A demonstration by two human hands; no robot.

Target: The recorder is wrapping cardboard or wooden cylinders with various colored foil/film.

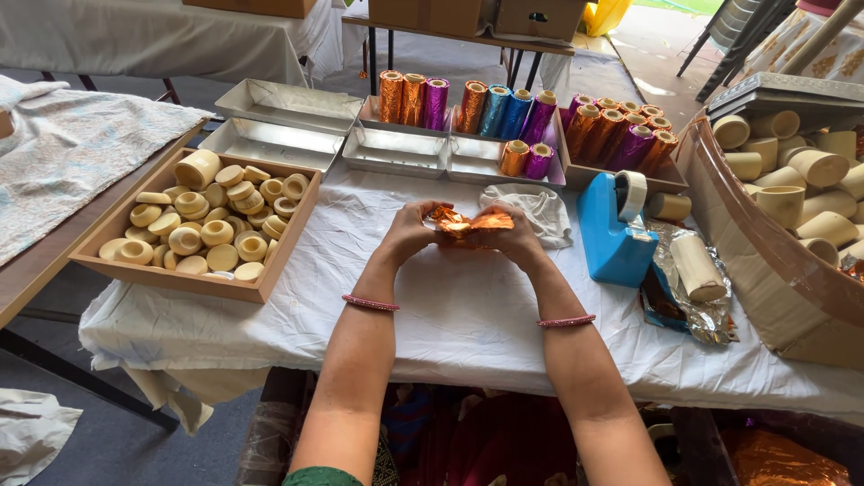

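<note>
My left hand point(409, 232) and my right hand point(508, 236) meet over the white-clothed table point(468, 315), both closed around a crumpled piece of shiny orange foil point(466, 221) that wraps a small object I cannot make out. A pink bangle sits on each wrist. A white cloth point(538, 209) lies just behind my right hand.
A wooden tray point(108, 261) of cream rings and spools stands at the left. Metal trays point(288, 144) and foil-wrapped cylinders point(468, 106) line the back. A blue tape dispenser point(614, 229), silver foil with a cream cylinder point(700, 268), and a curved bin point(774, 270) of cream cylinders are at the right.
</note>
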